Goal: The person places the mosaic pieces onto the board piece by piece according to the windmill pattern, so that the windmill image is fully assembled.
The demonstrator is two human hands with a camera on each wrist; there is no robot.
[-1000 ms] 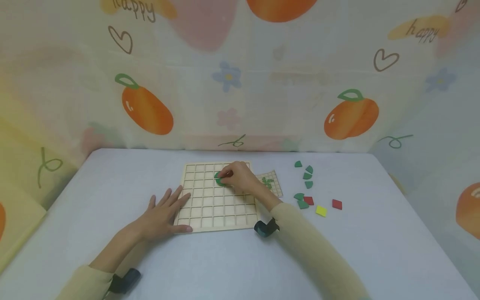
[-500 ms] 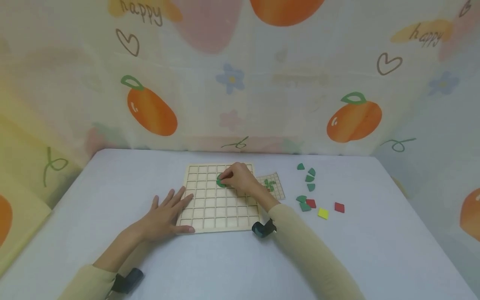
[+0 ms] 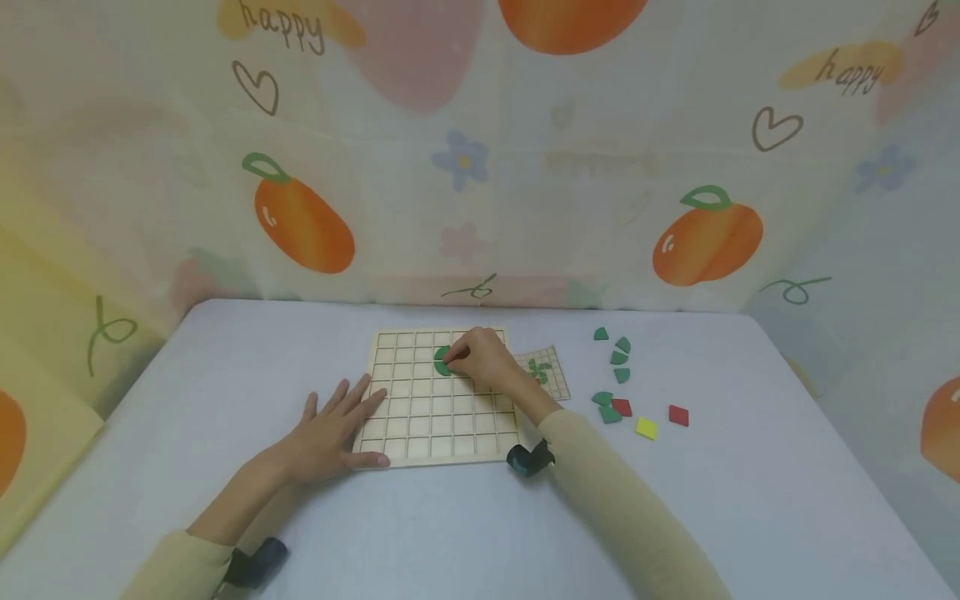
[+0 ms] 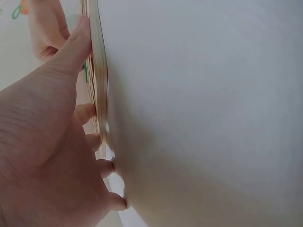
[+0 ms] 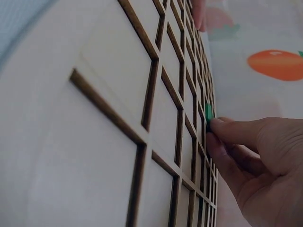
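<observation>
A pale wooden grid board (image 3: 418,403) lies on the white table. Flat green quarter-circle pieces (image 3: 441,367) sit together in its upper middle cells, partly hidden by the fingertips. My right hand (image 3: 482,358) reaches over the board, thumb and index finger pinching at the right side of these pieces. In the right wrist view, a green piece (image 5: 208,112) stands at those fingertips, close against the grid. My left hand (image 3: 327,435) rests with spread fingers on the board's left edge, its thumb along the near corner; the left wrist view shows this thumb (image 4: 75,47) on the rim.
A small pattern card (image 3: 556,382) with a green figure lies right of the board, partly behind the right wrist. Farther right are several loose green pieces (image 3: 618,357), two red diamond pieces (image 3: 678,415) and a yellow one (image 3: 647,428). A printed cloth (image 3: 525,208) hangs behind the table.
The right fingertips have shifted slightly right across the green pieces, and more of the green shows now. The left hand stays on the board's edge. The head view has moved a little.
</observation>
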